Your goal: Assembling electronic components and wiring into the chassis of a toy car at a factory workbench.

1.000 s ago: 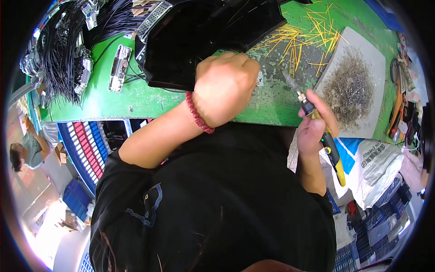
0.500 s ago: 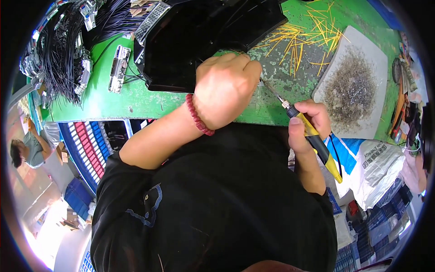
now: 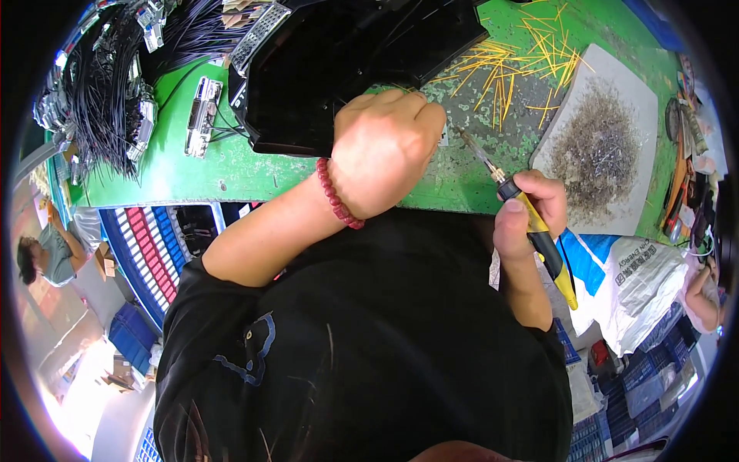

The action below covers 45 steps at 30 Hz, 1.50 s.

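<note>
My right hand [image 3: 530, 209] grips a yellow and black soldering iron [image 3: 548, 250], its metal tip pointing up and left over the green bench. The tip stands apart from my left hand [image 3: 389, 150], which is closed at the near edge of a large glossy black housing [image 3: 331, 61]. What my left fingers hold is hidden beneath the hand. Beside the housing, to its left, lies a silver connector piece [image 3: 202, 117] with dark wires running under the housing.
Yellow wires [image 3: 500, 73] lie scattered at the back right. A grey board [image 3: 647, 138] bears a heap of dark debris. Bundles of black wires with silver connectors [image 3: 108, 92] fill the back left. A white bag [image 3: 643, 285] hangs at the right. Another person [image 3: 50, 250] is at far left.
The soldering iron has drawn back to the right, away from my left hand, its tip now farther from the fingers. My left hand has stayed nearly still.
</note>
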### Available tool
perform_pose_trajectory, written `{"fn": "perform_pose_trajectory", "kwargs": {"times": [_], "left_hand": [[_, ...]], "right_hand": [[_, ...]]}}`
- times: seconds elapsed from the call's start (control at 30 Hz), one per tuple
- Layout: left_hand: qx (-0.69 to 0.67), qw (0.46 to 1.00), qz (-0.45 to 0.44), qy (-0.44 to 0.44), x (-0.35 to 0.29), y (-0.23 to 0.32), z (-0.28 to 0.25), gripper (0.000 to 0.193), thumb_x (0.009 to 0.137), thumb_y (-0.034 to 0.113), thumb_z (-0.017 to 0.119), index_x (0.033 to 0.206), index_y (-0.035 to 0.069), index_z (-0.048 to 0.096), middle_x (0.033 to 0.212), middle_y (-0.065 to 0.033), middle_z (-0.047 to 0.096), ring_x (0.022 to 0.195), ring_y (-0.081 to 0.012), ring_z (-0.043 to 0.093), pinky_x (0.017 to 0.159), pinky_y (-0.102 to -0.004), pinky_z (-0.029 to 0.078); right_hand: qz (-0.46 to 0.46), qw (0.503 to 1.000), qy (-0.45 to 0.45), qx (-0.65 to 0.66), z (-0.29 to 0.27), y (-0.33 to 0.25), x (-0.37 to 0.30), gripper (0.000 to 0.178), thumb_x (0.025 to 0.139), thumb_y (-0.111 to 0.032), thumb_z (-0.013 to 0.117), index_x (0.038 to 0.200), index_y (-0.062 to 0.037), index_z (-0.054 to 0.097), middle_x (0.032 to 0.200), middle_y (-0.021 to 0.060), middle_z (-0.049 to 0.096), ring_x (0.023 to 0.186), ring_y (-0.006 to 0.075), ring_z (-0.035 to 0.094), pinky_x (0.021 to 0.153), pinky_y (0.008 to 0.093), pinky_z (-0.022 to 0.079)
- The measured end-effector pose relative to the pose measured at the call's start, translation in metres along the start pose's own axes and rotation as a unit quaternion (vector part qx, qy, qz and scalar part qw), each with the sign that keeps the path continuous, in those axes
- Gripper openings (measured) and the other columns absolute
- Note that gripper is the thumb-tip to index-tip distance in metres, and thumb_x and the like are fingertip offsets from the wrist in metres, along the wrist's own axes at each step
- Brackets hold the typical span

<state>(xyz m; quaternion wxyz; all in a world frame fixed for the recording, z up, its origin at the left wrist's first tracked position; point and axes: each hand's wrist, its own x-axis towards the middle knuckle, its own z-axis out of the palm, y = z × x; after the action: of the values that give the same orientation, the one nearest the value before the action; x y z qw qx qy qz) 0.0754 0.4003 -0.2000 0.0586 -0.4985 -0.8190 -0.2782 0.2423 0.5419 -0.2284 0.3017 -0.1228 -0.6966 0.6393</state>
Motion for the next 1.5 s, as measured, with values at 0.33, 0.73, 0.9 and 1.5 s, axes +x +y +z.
{"fn": "perform_pose_trajectory", "kwargs": {"times": [0.33,0.73,0.9,1.5], "left_hand": [[0.009,0.999,-0.024,-0.033,0.002,0.002,-0.006,0.013,0.071,0.007,0.068,0.069,0.009,0.056,0.068,-0.0057,0.058,0.066,-0.0250,0.061,0.058,-0.0347,0.049],[-0.105,0.992,-0.055,-0.034,0.010,0.006,-0.022,0.013,0.071,0.006,0.071,0.078,0.006,0.060,0.083,-0.0072,0.062,0.084,-0.0287,0.061,0.067,-0.0372,0.049],[-0.075,0.997,0.018,-0.025,0.013,0.002,-0.030,0.025,0.064,0.009,0.076,0.084,0.008,0.062,0.087,-0.0072,0.064,0.093,-0.0273,0.061,0.073,-0.0366,0.046],[-0.141,0.989,-0.051,0.006,0.024,0.010,-0.021,0.013,0.075,0.001,0.067,0.088,0.004,0.067,0.099,-0.0097,0.063,0.099,-0.0290,0.059,0.088,-0.0417,0.046]], "right_hand": [[0.008,0.998,-0.035,-0.056,0.014,-0.010,0.013,0.044,0.092,-0.013,0.063,0.129,0.0014,0.044,0.104,0.0166,0.063,0.077,0.0141,0.060,0.071,0.0257,0.048],[-0.036,0.986,-0.033,-0.157,0.042,-0.007,0.041,0.027,0.082,0.004,0.069,0.105,-0.0043,0.059,0.082,0.0064,0.065,0.069,0.0098,0.061,0.064,0.0233,0.049],[-0.074,0.988,-0.066,-0.121,0.037,0.002,0.062,0.029,0.081,0.012,0.063,0.104,-0.0047,0.058,0.080,0.0068,0.061,0.064,0.0126,0.059,0.059,0.0254,0.047],[-0.133,0.930,-0.121,-0.322,0.029,-0.009,0.052,0.027,0.072,0.008,0.070,0.091,-0.0072,0.061,0.073,0.0092,0.066,0.058,0.0270,0.063,0.051,0.0338,0.048]]}}
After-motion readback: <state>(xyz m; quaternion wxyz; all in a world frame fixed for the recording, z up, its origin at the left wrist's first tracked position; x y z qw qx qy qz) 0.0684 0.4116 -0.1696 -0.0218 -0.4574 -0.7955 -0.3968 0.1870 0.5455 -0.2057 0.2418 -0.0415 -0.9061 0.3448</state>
